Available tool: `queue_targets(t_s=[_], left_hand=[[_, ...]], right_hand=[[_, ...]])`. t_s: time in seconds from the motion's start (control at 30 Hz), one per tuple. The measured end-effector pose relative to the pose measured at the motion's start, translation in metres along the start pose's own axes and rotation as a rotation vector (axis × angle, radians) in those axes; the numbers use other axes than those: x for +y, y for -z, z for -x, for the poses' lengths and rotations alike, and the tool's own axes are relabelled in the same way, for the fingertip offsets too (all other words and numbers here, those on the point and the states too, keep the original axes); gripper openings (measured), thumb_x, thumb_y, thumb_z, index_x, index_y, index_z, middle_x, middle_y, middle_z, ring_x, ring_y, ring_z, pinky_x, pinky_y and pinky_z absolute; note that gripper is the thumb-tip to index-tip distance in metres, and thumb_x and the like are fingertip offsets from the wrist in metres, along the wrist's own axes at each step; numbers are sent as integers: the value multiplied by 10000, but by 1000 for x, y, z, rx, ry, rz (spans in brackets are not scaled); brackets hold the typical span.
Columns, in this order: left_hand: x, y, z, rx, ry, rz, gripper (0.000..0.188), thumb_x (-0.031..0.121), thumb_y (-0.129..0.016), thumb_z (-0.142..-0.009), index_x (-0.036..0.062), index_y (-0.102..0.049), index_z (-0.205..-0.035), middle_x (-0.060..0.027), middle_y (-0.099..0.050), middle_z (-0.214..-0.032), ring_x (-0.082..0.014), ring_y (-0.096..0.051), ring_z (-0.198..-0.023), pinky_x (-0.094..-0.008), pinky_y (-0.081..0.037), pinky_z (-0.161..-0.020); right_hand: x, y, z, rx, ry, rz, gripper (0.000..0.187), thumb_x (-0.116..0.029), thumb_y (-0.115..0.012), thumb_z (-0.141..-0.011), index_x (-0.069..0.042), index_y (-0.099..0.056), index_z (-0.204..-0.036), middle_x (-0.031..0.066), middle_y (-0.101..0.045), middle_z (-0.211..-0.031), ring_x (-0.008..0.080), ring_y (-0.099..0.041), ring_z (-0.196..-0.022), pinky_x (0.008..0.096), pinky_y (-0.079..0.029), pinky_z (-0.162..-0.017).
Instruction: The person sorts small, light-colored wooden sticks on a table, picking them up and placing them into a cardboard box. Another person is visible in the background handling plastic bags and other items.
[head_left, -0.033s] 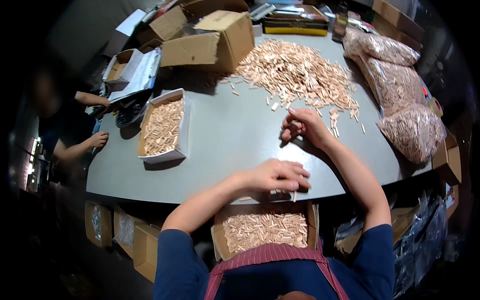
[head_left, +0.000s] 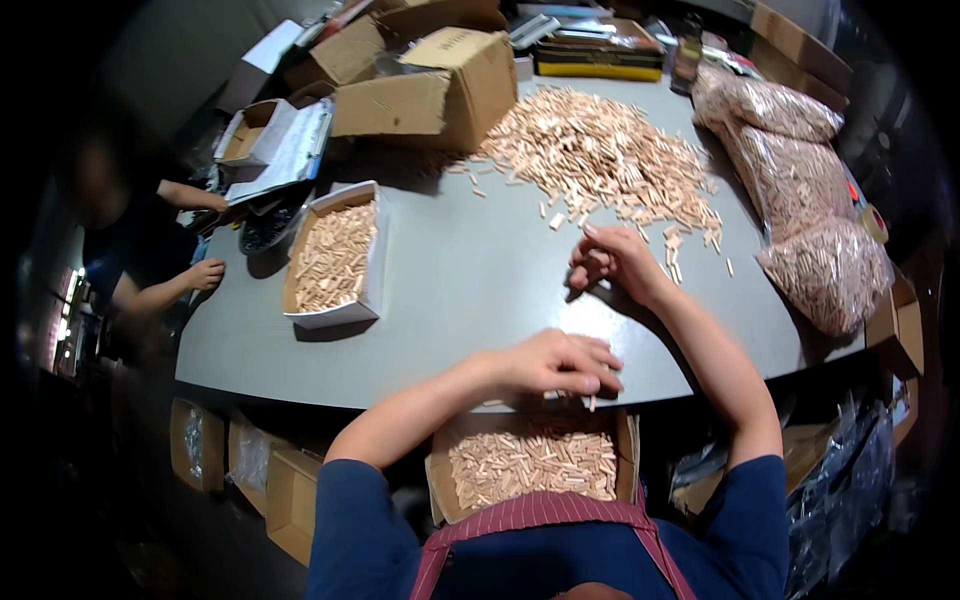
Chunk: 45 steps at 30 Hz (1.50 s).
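Note:
Palm down, my left hand [head_left: 562, 364] lies at the near edge of the grey table [head_left: 455, 290], its fingers loosely spread. A few small wooden pegs [head_left: 592, 403] show beside and under its fingertips. Just below, at the table edge, a cardboard box [head_left: 437, 478] holds a layer of the same pegs. Farther up, my right hand [head_left: 618, 262] rests on the tabletop with fingers half curled and apart; I see nothing in them. Beyond it spreads a large heap of wooden pegs [head_left: 600, 150], with loose ones lying near my fingers.
At left stands a white box [head_left: 372, 265] full of pegs. A person's hand [head_left: 207, 274] rests on the left table edge. Clear bags of pegs [head_left: 800, 190] line the right side. An open carton [head_left: 480, 90] sits at the back; more boxes [head_left: 293, 505] stand below the table.
The whole view has shifted slightly, so things appear a little lower and farther right. Both hands keep nearly the same pose and place over the table.

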<state>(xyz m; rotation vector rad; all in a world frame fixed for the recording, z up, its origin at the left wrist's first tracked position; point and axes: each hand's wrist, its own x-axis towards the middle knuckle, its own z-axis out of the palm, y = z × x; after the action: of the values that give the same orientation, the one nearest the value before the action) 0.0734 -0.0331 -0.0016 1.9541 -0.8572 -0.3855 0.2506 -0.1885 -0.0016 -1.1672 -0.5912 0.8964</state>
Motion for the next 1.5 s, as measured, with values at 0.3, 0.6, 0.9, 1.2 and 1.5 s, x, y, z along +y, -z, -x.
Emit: queue_targets(t_s=[0.3,0.6,0.9,1.2,1.5], left_hand=[[23,-46,43,-16,-70,372,290,221,-673,-1043,40,-779,-1242,-100,-794,-1178,-284,-690,-1186,-441,-461,-1158],[13,-5,52,608,245,-81,443,300,-631,-1060,6,-653,-1391,-145,-721,-1312,-237,-662,-1211,-391,-504,-1065],[-72,39,41,833,479,-740,762,400,-599,-1035,-132,-368,-1530,-357,-390,-1588,-502,-351,-1485,-578,-227,-1242],[-63,47,54,821,414,-662,716,316,-659,-989,-124,-407,-1495,-347,-455,-1527,-505,-409,-1428,-551,-288,-1225],[-65,46,59,750,474,-732,756,328,-641,-1012,-144,-353,-1528,-351,-386,-1588,-495,-324,-1511,-535,-225,-1280]], right_hand=[[-4,-5,7,-26,-2,8,415,-367,-632,-1043,37,-678,-958,192,-726,-855,290,-751,-759,478,-658,-755],[-2,46,-4,472,542,690,285,-270,-678,-1006,5,-708,-1076,204,-647,-1186,271,-671,-1101,385,-555,-884],[15,117,-24,852,150,1449,901,-647,-560,-1002,-69,-321,-1650,315,-182,-1715,472,-168,-1601,676,-68,-1253],[-1,92,-66,693,13,1681,781,-746,-501,-972,-258,-510,-1582,184,-387,-1675,444,-349,-1533,727,-135,-1221],[13,45,-41,343,276,1641,570,-573,-535,-1032,-258,-589,-1503,144,-487,-1603,430,-435,-1456,563,-217,-1255]])
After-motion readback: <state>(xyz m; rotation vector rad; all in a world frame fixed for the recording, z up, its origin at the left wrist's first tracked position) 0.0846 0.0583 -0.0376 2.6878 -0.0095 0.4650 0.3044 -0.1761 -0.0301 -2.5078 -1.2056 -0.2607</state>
